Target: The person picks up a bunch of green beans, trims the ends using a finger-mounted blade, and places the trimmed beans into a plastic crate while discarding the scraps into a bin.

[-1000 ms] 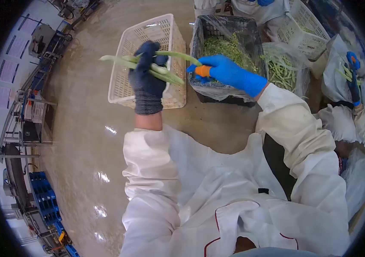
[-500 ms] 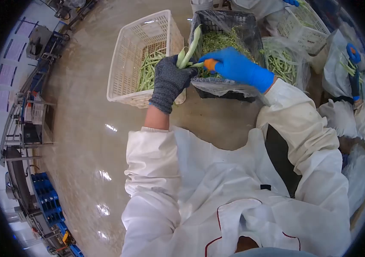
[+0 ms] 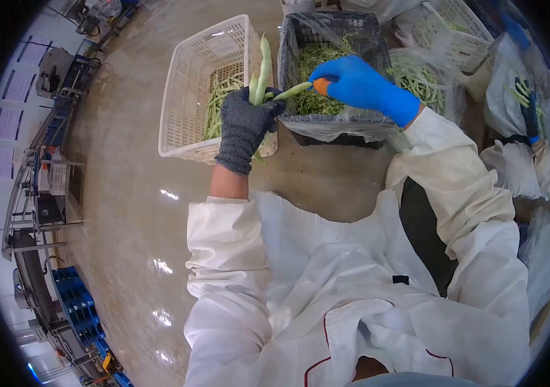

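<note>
My left hand [image 3: 244, 122], in a dark grey knit glove, is closed around a few long green beans [image 3: 263, 64]. Some of them point up, and one bean [image 3: 294, 90] sticks out to the right. In a blue glove, my right hand [image 3: 362, 87] grips a small tool with an orange handle [image 3: 321, 86] close to that bean's tip; its blade or working end cannot be made out. Under the right hand is a black crate [image 3: 373, 27] lined with clear plastic, holding green trimmings [image 3: 313, 68]. Behind the left hand stands a white slatted crate [image 3: 166, 109] with green beans [image 3: 222, 97] inside.
A clear plastic bag of beans [image 3: 423, 84] lies right of the black crate. Another white crate [image 3: 462, 48] stands farther back. A co-worker's gloved hand [image 3: 531, 119] holds beans at the right. Machinery and blue bins [image 3: 75, 297] line the left side.
Both hands have drawn slightly apart, the left hand shifting left with its beans. More of the sideways bean now shows between them. The co-worker's hand has moved down.
</note>
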Demonstrator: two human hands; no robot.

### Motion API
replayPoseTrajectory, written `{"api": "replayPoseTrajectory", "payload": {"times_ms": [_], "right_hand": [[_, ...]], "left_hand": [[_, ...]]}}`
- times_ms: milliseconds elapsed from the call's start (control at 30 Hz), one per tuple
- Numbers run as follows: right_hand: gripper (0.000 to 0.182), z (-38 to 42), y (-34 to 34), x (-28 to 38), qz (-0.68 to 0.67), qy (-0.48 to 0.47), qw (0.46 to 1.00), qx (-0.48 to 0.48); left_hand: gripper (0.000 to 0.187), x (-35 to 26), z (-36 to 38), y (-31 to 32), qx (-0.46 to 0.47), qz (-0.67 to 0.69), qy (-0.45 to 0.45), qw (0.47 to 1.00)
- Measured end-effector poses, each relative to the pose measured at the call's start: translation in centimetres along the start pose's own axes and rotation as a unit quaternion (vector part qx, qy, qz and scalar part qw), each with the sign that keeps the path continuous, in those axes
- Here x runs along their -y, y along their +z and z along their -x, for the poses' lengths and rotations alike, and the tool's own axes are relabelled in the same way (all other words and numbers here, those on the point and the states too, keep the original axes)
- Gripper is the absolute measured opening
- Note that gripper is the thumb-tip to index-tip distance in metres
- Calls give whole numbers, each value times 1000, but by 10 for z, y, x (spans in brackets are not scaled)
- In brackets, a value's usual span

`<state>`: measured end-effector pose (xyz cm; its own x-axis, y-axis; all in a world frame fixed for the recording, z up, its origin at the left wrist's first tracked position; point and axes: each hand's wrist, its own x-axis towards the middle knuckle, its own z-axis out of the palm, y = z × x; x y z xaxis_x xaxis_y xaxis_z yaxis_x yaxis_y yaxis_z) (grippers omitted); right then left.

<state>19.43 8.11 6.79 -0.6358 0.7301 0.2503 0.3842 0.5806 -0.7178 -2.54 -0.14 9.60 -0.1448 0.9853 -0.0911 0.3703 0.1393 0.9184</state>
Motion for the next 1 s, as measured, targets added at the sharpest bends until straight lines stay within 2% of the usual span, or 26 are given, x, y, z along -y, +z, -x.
{"api": "replayPoseTrajectory", "payload": {"times_ms": [100, 200, 300, 400, 433, 467, 533, 567, 633, 667, 733, 767, 800, 833, 900, 933, 1000], "right_hand": [[21, -3, 6, -6, -73, -1, 997, -22], [22, -5, 2, -3, -185, 10, 983, 0], [25, -5, -2, 6, -400, 71, 913, 44], [24, -1, 26, 15, -510, 114, 850, 70], [24, -6, 28, 4, -413, 117, 900, 72], [23, -13, 28, -11, -311, 118, 940, 75], [21, -11, 21, -28, -47, 99, 992, 58], [20, -7, 16, -33, 112, 78, 990, 35], [19, -5, 8, -55, 184, 163, 968, 60], [20, 2, 9, -64, 209, 134, 969, -1], [23, 10, 7, -74, 260, 76, 955, -123], [26, 9, 6, -77, 274, 83, 950, -128], [29, 6, 4, -77, 287, 90, 944, -133], [32, 2, 1, -72, 301, 97, 939, -139], [38, -6, -8, -52, 237, 77, 962, -114], [42, -9, -9, -39, 207, 68, 971, -101], [46, -15, -3, -24, 76, -17, 989, -126]], "left_hand": [[22, 5, 0, 0, 10, 45, 16, 999], [22, 3, 4, 3, 16, 86, 29, 996], [20, -4, 12, 11, 28, 177, 61, 982], [19, -8, 11, 11, 8, 214, 101, 972], [19, -9, 10, 8, -4, 212, 112, 971], [21, -8, 4, 2, -49, 275, 125, 952], [25, -7, -8, -28, -97, 319, 160, 929], [27, -8, -13, -42, -128, 353, 187, 908], [26, 11, -33, -71, -267, 244, 210, 909], [25, 26, -46, -82, -334, 221, 175, 899], [25, 46, -53, -92, -322, 260, 102, 905], [25, 53, -56, -95, -313, 279, 64, 905], [25, 48, -50, -89, -247, 281, 39, 927], [27, 41, -40, -80, -142, 283, 38, 948], [25, 40, -41, -60, -1, 331, -22, 943], [26, 30, -32, -47, 39, 308, -22, 950], [28, 14, -14, -24, 109, 258, -7, 960]]}}
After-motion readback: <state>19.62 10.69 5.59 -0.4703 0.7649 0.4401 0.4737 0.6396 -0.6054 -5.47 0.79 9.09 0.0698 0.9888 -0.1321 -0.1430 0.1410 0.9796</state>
